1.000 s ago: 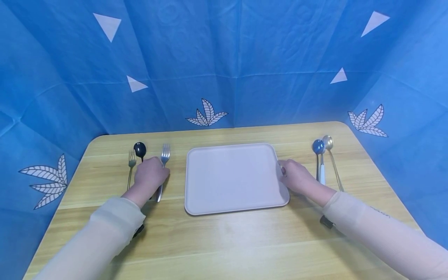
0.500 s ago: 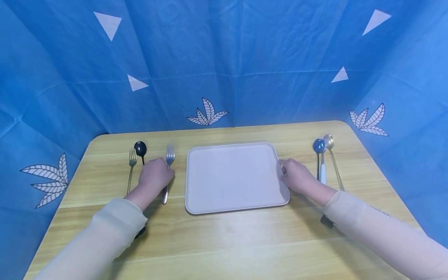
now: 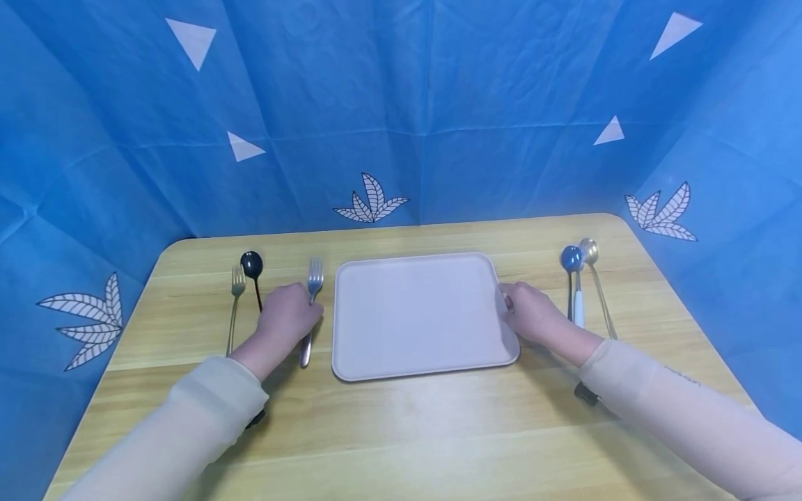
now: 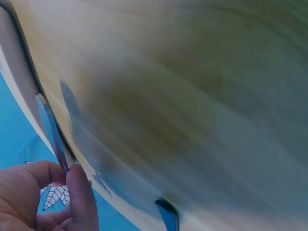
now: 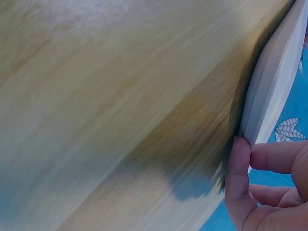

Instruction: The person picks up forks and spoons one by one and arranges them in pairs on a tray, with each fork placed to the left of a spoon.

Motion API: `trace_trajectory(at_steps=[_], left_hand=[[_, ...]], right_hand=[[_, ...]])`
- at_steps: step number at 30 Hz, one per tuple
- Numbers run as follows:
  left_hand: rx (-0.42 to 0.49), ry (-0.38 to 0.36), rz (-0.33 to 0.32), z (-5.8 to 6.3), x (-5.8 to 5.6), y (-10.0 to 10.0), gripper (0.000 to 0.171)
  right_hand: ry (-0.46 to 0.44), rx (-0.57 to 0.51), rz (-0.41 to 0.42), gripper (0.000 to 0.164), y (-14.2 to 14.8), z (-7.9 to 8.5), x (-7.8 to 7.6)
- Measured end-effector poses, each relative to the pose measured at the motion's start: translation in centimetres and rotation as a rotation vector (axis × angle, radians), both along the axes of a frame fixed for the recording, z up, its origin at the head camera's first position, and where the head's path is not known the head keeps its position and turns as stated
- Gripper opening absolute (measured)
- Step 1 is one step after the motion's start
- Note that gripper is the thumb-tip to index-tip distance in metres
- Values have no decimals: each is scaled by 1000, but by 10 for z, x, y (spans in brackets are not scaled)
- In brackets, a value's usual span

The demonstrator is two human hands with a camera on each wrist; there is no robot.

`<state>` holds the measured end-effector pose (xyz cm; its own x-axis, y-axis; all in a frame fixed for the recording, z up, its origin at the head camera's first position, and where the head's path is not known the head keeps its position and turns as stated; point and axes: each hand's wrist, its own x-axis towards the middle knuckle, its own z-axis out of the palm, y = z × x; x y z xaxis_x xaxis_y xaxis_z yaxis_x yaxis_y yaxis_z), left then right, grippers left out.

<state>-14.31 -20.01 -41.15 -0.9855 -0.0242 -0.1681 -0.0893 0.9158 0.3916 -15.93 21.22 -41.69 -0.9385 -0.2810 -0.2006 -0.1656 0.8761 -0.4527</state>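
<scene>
While the L hand (image 3: 288, 316) pinches the silver metal fork (image 3: 315, 280) just L of the pale-grey rectangular tray (image 3: 416, 316) — R hand (image 3: 531, 314) gripping its R rim — both're prob. light, stiff, slick, best held mid-handle & at rim, resp.

Black spoon (image 3: 252, 264) beside a gold fork (image 3: 238, 284), gold spoon (image 3: 590, 250), wooden table (image 3: 438, 438), blue leaf-patterned cloth (image 3: 464, 83)

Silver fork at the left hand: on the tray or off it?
Off: the head view shows bare table between the silver fork and the tray; the left hand pinches it.
</scene>
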Motion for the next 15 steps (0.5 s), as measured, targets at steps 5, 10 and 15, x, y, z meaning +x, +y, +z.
trace_trajectory(at_steps=[5, 10, 15], left_hand=[[26, 12, -12, 0, 2, 5, 25], [47, 12, -12, 1, 3, 9, 25], [61, 2, -5, 3, 4, 12, 26]], right_hand=[[9, -2, 8, 36, 0, 0, 0], [22, -8, 15, 40, 1, -2, 0], [27, -13, 16, 42, 2, -3, 0]])
